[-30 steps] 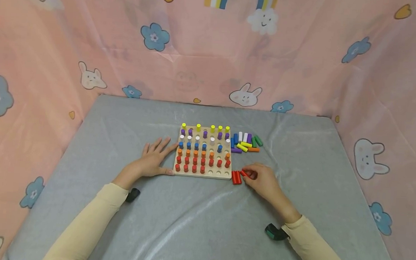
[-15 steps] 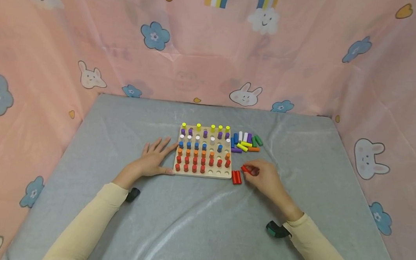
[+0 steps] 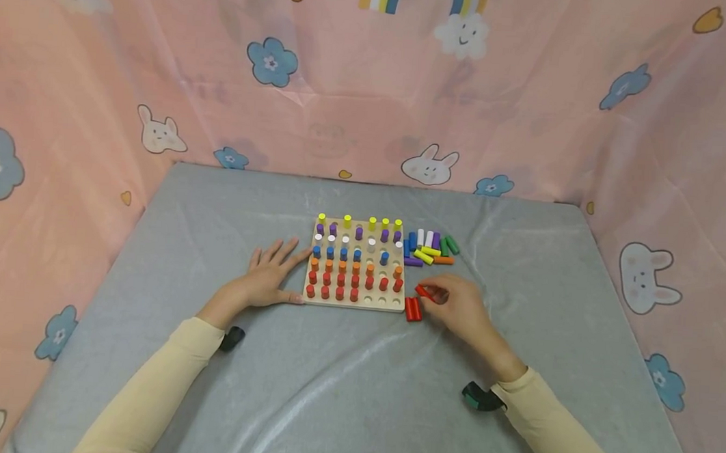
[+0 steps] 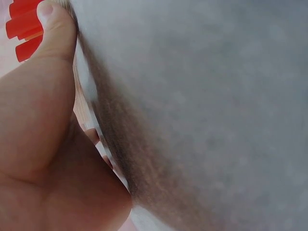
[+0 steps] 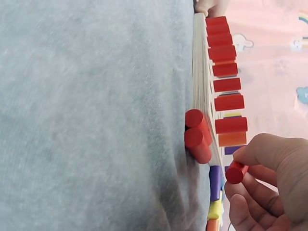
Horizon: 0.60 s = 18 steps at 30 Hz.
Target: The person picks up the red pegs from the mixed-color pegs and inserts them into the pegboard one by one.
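A wooden pegboard (image 3: 353,305) carries upright pegs in rows of yellow, purple, white, blue, orange and red, with some bare holes. The left hand (image 3: 263,281) lies with its fingers spread at the board's left edge, its thumb at the near corner. Between thumb and fingers, the right hand (image 3: 459,305) pinches a red peg (image 5: 236,172), held tilted just off the board's right side. Two red pegs (image 5: 197,139) lie side by side on the cloth against the board's near right corner. Bare holes (image 3: 382,301) show at the right of the nearest row.
Loose pegs lie beyond the right hand, beside the board: yellow pegs (image 3: 426,254), green pegs (image 3: 449,245), an orange peg (image 3: 443,261), plus white, blue and purple ones. Grey cloth (image 3: 330,389) covers the table. A pink patterned curtain (image 3: 357,103) surrounds it.
The right hand has lifted the red peg away from the two lying ones and then moved slightly left toward the board, the peg tilting more. The left hand keeps its place.
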Each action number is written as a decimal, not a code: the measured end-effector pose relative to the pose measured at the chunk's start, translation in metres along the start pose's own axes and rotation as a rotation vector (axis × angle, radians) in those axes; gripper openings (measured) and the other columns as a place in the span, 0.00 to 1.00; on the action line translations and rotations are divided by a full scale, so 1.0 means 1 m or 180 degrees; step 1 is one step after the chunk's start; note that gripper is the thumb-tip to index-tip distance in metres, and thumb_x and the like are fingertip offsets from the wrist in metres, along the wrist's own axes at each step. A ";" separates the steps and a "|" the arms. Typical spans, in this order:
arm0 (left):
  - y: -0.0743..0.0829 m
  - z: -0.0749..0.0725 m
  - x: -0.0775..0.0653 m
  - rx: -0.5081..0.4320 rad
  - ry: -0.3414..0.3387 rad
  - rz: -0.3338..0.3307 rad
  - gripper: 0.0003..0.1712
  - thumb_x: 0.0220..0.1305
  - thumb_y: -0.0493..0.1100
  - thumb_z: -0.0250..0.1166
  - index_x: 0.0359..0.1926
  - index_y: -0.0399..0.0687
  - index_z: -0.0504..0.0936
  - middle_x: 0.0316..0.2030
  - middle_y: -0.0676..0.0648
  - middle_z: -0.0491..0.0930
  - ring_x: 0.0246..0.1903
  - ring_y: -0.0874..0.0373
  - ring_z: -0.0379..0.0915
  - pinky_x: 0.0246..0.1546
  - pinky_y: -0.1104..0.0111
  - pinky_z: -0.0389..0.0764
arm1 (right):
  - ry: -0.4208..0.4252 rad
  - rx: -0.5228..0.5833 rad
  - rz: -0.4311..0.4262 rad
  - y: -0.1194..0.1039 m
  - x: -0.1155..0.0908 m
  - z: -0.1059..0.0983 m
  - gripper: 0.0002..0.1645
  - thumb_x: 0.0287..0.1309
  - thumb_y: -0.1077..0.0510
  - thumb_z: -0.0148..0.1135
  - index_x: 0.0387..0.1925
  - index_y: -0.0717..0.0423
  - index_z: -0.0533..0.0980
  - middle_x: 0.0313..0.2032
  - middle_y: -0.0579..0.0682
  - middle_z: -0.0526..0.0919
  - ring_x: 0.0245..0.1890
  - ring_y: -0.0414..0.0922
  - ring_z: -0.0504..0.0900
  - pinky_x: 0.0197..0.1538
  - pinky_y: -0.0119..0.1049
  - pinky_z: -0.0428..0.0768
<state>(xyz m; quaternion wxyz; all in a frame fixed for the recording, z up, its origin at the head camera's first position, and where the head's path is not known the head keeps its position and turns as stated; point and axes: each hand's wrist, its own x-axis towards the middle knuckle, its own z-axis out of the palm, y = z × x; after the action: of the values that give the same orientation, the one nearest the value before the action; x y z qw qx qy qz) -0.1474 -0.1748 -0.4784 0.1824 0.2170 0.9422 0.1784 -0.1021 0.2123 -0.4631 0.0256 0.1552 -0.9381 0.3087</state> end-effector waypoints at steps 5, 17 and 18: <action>0.001 -0.001 0.000 -0.0015 -0.0006 -0.0014 0.59 0.57 0.65 0.68 0.80 0.61 0.44 0.80 0.41 0.34 0.78 0.35 0.26 0.71 0.31 0.32 | -0.0050 0.0052 -0.0009 -0.006 0.002 0.000 0.14 0.51 0.61 0.73 0.42 0.58 0.85 0.31 0.49 0.85 0.30 0.41 0.78 0.34 0.29 0.79; 0.001 0.000 0.000 -0.0013 -0.0012 -0.0023 0.59 0.57 0.65 0.68 0.80 0.61 0.44 0.80 0.41 0.34 0.78 0.36 0.26 0.71 0.32 0.32 | -0.0146 0.0173 -0.0086 -0.017 0.003 0.005 0.14 0.53 0.60 0.73 0.43 0.55 0.85 0.34 0.48 0.86 0.32 0.40 0.79 0.36 0.31 0.82; 0.000 0.000 0.000 -0.0009 -0.0013 -0.0025 0.59 0.57 0.65 0.68 0.80 0.61 0.44 0.80 0.41 0.34 0.78 0.36 0.26 0.71 0.32 0.32 | -0.0159 0.0173 -0.0074 -0.018 0.003 0.006 0.14 0.53 0.59 0.73 0.44 0.54 0.85 0.35 0.47 0.87 0.32 0.39 0.79 0.36 0.31 0.82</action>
<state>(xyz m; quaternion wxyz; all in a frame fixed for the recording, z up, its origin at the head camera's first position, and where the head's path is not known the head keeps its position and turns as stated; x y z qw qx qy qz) -0.1472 -0.1744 -0.4782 0.1852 0.2135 0.9425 0.1786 -0.0991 0.1943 -0.4568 0.0015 0.1744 -0.9278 0.3298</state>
